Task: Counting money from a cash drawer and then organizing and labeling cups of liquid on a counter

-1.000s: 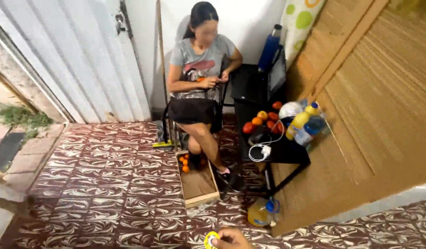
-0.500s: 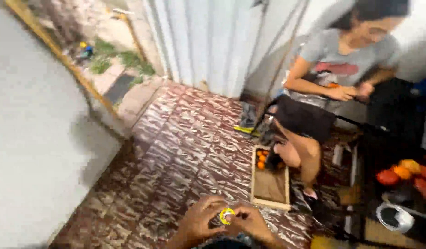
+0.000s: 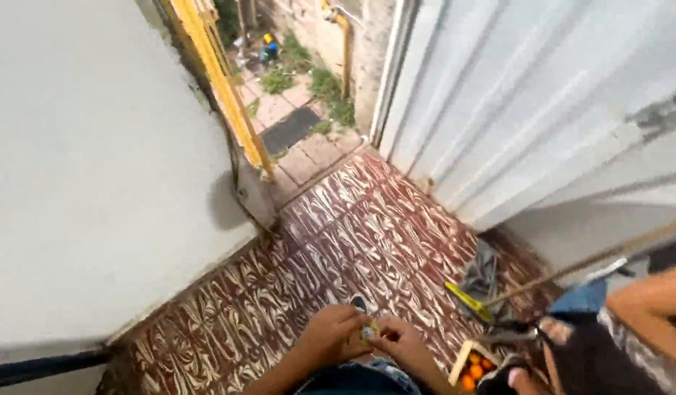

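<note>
Down at the bottom edge of the head view, the left hand [image 3: 336, 335] and the right hand [image 3: 401, 344] pinch together on a small yellow object [image 3: 368, 332] above the patterned floor [image 3: 367, 234]. Keeping both grips close seems wise. Nearby, a wooden box [image 3: 462, 356] holds orange fruits [image 3: 475, 369].

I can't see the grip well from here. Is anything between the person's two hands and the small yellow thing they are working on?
Nothing visible: the left hand and right hand both close directly on the small yellow thing, fingers touching it.
</note>
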